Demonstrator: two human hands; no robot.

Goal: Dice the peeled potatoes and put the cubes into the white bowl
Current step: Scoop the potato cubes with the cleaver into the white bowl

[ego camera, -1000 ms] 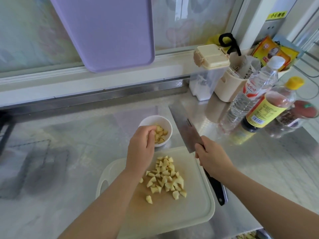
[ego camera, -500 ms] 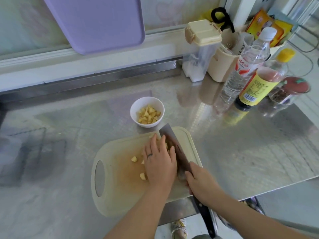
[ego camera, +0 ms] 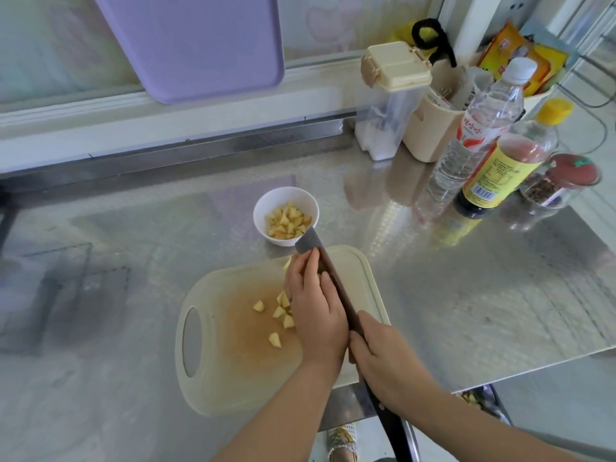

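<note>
A cream cutting board [ego camera: 226, 371] lies on the steel counter with a few loose potato cubes [ego camera: 279, 311] on it. My left hand [ego camera: 315, 308] is cupped flat over a heap of cubes, pressed against the side of the cleaver [ego camera: 308, 243]; the heap is mostly hidden. My right hand [ego camera: 383, 358] grips the cleaver's dark handle, and the blade tip reaches the near rim of the white bowl [ego camera: 263, 208]. The bowl stands just beyond the board and holds potato cubes [ego camera: 288, 221].
Bottles [ego camera: 473, 141], a jar [ego camera: 563, 181], a clear lidded container [ego camera: 390, 95] and a cream holder [ego camera: 430, 128] crowd the back right. A purple board [ego camera: 193, 41] leans on the back wall. The counter edge runs at lower right, with a sandalled foot [ego camera: 341, 441] below.
My left hand left the bowl and came down over the cubes on the board. The cleaver swung in beside it, then both slid forward toward the bowl.
</note>
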